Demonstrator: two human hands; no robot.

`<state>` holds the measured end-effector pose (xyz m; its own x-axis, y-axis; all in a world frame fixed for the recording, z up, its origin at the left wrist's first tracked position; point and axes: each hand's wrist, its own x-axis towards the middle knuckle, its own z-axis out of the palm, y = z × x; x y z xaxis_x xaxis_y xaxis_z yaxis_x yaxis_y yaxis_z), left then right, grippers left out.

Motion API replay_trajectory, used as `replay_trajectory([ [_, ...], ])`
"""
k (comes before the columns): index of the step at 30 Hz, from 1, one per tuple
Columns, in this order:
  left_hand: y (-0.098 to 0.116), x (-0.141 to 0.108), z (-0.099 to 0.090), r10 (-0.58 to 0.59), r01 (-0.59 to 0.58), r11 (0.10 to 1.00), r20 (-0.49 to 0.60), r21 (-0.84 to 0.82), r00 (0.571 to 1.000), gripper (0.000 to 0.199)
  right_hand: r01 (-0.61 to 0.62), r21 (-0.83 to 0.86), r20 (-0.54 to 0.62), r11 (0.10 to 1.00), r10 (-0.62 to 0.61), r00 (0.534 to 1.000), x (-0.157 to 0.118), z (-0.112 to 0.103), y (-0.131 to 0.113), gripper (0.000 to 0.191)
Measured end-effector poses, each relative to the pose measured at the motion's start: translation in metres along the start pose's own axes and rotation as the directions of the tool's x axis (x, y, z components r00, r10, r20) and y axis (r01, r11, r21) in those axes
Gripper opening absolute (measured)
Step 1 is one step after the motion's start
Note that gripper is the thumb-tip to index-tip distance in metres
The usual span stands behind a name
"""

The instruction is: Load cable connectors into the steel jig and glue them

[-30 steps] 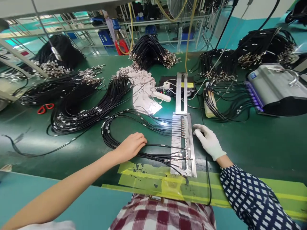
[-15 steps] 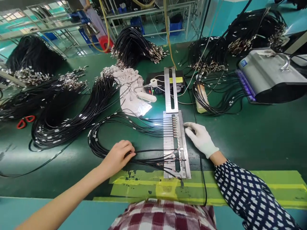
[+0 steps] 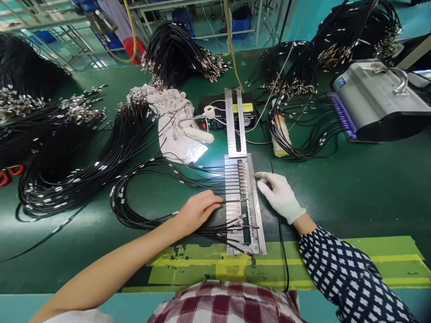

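A slotted metal fixture (image 3: 254,211) lies on the green table, with several black cables in its upper grooves and their metal ends lined up along the slot. My bare left hand (image 3: 200,211) is at its left edge, thumb and fingers pinched on a black cable (image 3: 232,201) that runs across the grooves. Below this hand, a loose bunch of black cables (image 3: 212,231) lies over the fixture's lower part. My right hand (image 3: 280,196), in a white glove, rests at the fixture's right edge with its fingertips by the rail. Its thumb and forefinger are slightly apart, with nothing visible between them.
Beyond the fixture stand a black control box (image 3: 215,107) and a white cloth (image 3: 175,112). Large cable bundles (image 3: 77,179) cover the left side. A silver lamp housing (image 3: 380,101) glows purple at the right. Red-handled scissors (image 3: 13,170) lie at far left.
My left hand has moved right and slightly up to the fixture, bringing the pinched cable end to the grooves. The right hand has stayed beside the rail. The view has shifted slightly.
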<state>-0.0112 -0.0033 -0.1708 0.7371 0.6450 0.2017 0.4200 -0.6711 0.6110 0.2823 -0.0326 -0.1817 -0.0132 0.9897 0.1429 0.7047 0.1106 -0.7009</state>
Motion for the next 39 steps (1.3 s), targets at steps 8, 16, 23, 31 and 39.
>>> replay_trajectory([
  [8,-0.019,0.014,0.0,0.121,-0.133,0.986,0.116,0.102,0.986,0.034,-0.001,-0.011,0.0,1.0,0.001,1.0,0.001,0.001,0.0,0.025],
  [16,-0.016,0.015,-0.004,0.155,-0.213,0.932,0.208,0.294,0.966,0.041,0.006,-0.014,0.007,1.0,-0.006,1.0,0.001,0.0,-0.001,0.024],
  [23,-0.017,0.019,-0.002,0.17,-0.239,0.925,0.243,0.294,0.955,0.043,0.009,-0.013,0.006,1.0,-0.008,1.0,0.001,0.001,-0.001,0.024],
  [31,-0.011,0.009,0.004,0.084,-0.126,0.939,0.141,0.321,0.986,0.038,0.013,-0.005,0.008,1.0,-0.013,1.0,0.001,0.001,0.0,0.024],
  [39,0.002,-0.004,0.003,-0.067,0.037,0.987,0.196,0.154,0.978,0.041,0.009,-0.025,-0.002,1.0,-0.009,1.0,0.001,0.002,0.001,0.024],
])
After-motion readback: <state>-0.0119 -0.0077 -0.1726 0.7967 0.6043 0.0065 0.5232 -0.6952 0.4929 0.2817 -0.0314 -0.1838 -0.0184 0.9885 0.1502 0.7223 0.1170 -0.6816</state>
